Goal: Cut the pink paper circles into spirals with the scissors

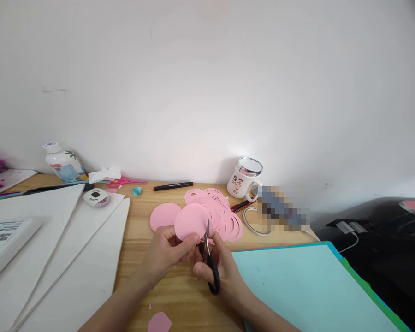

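Observation:
My left hand (168, 253) pinches a round pink paper disc (191, 222) by its lower edge. My right hand (224, 269) grips black-handled scissors (210, 260), blades pointing up at the disc's right edge. Behind them on the wooden desk (140, 235) lie another pink disc (164, 215) and a pile of pink paper offcuts with round holes (221, 210). A small pink scrap (159, 322) lies near the front edge.
White sheets (72, 258) and a box (3, 240) fill the left. Teal and green paper (304, 286) lies at right. Along the wall stand a bottle (64, 163), a craft punch (97, 197), a black marker (173, 186), a mug (244, 179) and a cable (254, 223).

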`<state>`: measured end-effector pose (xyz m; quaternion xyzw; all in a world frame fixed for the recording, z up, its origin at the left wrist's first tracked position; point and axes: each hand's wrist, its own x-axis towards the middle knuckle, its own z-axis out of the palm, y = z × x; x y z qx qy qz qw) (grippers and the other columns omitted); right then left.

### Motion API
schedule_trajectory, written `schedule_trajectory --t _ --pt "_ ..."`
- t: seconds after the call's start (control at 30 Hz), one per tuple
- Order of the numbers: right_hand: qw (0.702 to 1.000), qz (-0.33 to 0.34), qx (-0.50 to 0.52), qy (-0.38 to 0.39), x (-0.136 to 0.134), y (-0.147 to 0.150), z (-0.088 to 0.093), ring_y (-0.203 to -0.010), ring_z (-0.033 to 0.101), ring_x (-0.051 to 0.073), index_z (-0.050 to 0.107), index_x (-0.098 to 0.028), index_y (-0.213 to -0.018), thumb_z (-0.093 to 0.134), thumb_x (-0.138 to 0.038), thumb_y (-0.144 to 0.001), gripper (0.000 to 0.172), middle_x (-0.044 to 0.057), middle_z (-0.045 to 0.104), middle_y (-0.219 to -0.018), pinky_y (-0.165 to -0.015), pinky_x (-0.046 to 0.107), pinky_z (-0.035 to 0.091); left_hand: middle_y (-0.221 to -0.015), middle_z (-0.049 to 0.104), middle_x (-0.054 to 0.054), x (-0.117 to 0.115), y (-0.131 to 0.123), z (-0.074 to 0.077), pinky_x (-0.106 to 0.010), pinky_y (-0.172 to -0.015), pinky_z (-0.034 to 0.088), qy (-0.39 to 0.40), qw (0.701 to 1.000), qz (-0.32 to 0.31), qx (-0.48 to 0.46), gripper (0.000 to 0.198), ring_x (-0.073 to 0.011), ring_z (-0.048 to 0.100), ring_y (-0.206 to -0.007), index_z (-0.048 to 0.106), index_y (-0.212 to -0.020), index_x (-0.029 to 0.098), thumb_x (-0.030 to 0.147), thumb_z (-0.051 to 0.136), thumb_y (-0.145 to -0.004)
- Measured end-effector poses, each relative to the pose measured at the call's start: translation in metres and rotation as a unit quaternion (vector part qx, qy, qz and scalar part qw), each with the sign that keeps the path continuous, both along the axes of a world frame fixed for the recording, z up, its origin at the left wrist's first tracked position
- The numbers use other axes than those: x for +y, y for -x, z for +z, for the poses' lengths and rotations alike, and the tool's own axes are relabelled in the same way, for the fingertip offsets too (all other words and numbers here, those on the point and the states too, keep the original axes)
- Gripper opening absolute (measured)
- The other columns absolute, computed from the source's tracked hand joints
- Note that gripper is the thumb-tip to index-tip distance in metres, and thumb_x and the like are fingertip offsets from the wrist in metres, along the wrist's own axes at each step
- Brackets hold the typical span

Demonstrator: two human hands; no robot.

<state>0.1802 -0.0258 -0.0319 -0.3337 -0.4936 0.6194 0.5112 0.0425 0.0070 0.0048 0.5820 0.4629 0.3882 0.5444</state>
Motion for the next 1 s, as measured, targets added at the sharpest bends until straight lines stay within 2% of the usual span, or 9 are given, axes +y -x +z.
schedule_trajectory --t 0.5,0.77,1.0 --pt "1.0 0.016 -0.017 0.0 0.0008 -0.0034 0.0001 -0.051 0.028 0.009 0.037 -0.022 -0.087 0.068 -0.049 -0.069 0.045 -0.008 0.039 -0.058 -0.046 0.021 0.021 -0.037 0.038 0.007 0.0013 0.0027 -0.0014 -0.018 -0.037 0.026 -0.003 1.0 0.006 0.011 0.036 -0.0056 0.031 -0.037 0.045 -0.046 0.016 0.038 0.06 -0.07" --pt "1.0 0.012 -0.02 -0.005 0.0005 -0.0032 -0.0033 -0.048 0.027 0.007 0.038 -0.021 -0.088 0.068 -0.047 -0.07 0.043 -0.009 0.04 -0.057 -0.044 0.02 0.02 -0.039 0.039 0.007 0.0026 0.005 -0.0014 -0.018 -0.037 0.025 -0.015 1.0 -0.002 0.0 0.03 -0.0059 0.032 -0.038 0.054 -0.053 0.014 0.037 0.06 -0.072" --pt "1.0 0.008 -0.022 -0.002 -0.0007 -0.0032 -0.0026 -0.046 0.027 0.006 0.037 -0.022 -0.087 0.067 -0.047 -0.07 0.042 -0.009 0.039 -0.054 -0.042 0.019 0.019 -0.04 0.04 0.006 0.0047 0.006 -0.006 -0.018 -0.037 0.026 -0.019 1.0 -0.002 -0.003 0.03 -0.0061 0.033 -0.038 0.055 -0.054 0.014 0.037 0.06 -0.072"
